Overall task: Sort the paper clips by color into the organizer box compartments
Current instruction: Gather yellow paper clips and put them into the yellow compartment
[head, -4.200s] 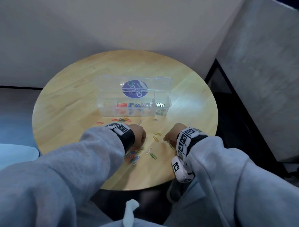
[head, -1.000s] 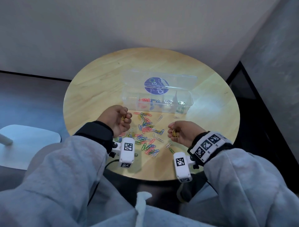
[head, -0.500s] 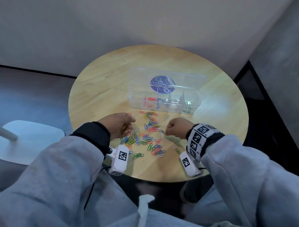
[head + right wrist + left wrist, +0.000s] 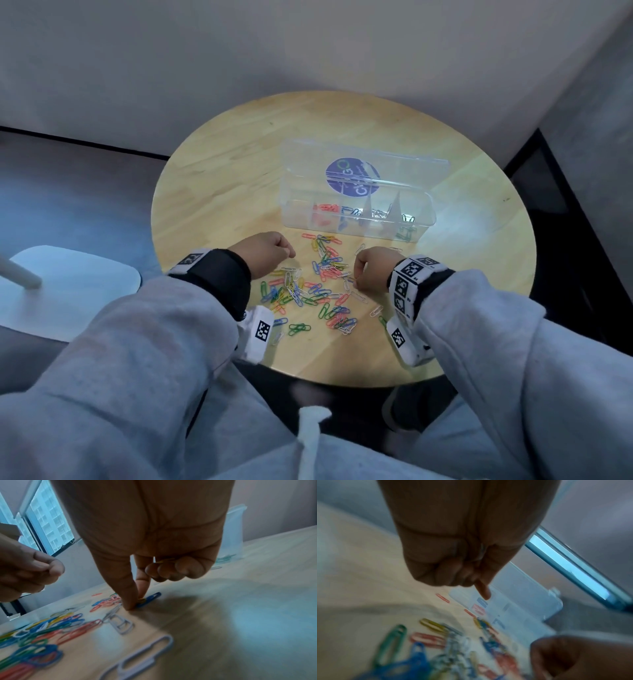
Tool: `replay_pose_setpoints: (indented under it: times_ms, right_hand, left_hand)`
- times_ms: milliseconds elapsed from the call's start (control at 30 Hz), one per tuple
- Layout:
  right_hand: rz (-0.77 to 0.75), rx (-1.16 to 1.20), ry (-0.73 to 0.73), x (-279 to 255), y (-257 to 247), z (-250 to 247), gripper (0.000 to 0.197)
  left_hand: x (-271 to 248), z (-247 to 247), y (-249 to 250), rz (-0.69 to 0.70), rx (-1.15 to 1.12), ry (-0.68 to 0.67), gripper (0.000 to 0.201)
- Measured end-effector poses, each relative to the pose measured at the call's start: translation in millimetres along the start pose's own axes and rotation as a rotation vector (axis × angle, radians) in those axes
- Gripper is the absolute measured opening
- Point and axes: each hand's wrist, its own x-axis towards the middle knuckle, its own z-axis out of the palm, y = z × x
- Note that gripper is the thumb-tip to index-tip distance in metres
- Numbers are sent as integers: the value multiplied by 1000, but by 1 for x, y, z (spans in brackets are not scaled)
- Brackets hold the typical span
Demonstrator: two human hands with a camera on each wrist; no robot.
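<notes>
Right hand (image 4: 150,555): thumb and forefinger pinch a yellow clip (image 4: 141,600) lying on the blue clip (image 4: 149,599) on the bench (image 4: 462,308); curled fingers hold more yellow. Left hand (image 4: 263,251) fisted (contents unclear). Organizer box (image 4: 356,219) lies beyond, open.

Round, pale wooden tabletop (image 4: 239,164) set into a corner, close against a plain off-white wall (image 4: 239,61), with a grey wall (image 4: 596,102) on the right. Dark floor (image 4: 68,192) to the left, bearing a white chair seat (image 4: 68,284). In the right wrist view, a window (image 4: 49,524) lit pale blue, with a many-windowed building outside.
</notes>
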Motion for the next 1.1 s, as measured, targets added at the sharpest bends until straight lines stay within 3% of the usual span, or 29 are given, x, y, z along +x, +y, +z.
replay_pose_setpoints:
  times_ms: [67,167,400,700,1000,1100]
  right_hand:
    - [27,-47,-31,1,0,2,8]
    - [66,-2,-75,3,4,4,4]
    - [50,280,-50,-4,14,-2,6]
    - [34,314,-61,-7,11,-5,5]
    - [43,414,-89,-7,19,-10,22]
    - [45,495,-116,-6,24,-9,22]
  left_hand:
    - [0,2,-4,61,193,59,10]
    - [0,11,-12,113,269,67,9]
    - [4,21,-20,41,246,18,14]
    - [10,20,-15,-21,373,-40,26]
    - [14,31,-7,-60,451,-50,11]
    - [16,27,-5,-40,374,-75,10]
